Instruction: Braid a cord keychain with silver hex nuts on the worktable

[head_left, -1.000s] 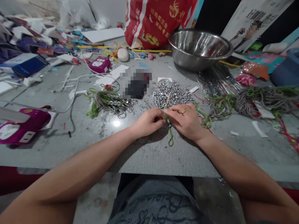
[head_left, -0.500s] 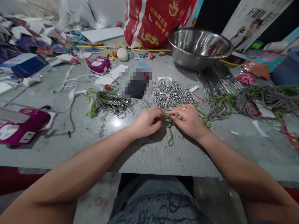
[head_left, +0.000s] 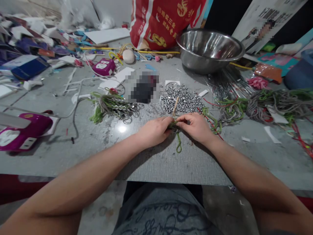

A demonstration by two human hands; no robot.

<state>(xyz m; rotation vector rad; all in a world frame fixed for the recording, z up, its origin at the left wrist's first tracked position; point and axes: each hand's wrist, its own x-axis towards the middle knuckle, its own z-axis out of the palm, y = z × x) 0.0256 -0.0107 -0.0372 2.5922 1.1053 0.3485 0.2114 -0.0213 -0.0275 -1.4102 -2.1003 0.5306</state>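
Note:
A green cord (head_left: 179, 143) runs between my hands, and a loop of it hangs down toward me over the table. My left hand (head_left: 158, 130) is closed on the cord, thumb and fingers pressed together. From the other side my right hand (head_left: 194, 126) pinches the same cord between thumb and forefinger. Grey strands show beneath the fingers, partly hidden. Just beyond the fingertips a thin wooden stick (head_left: 175, 106) slants up from the work. Behind it lies a heap of shiny metal beads (head_left: 182, 98).
Left of my hands lies a bundle of green and grey cords (head_left: 110, 106). Tangled cords (head_left: 266, 106) spread at the right. A steel bowl (head_left: 207, 62) and a red bag (head_left: 161, 26) stand behind. Purple power sockets (head_left: 31, 130) and white cables occupy the left, with scraps further back.
My left hand has turned over slightly, its back now more on top of the cord. The right hand's fingers have shifted a little lower. The hanging loop has barely moved.

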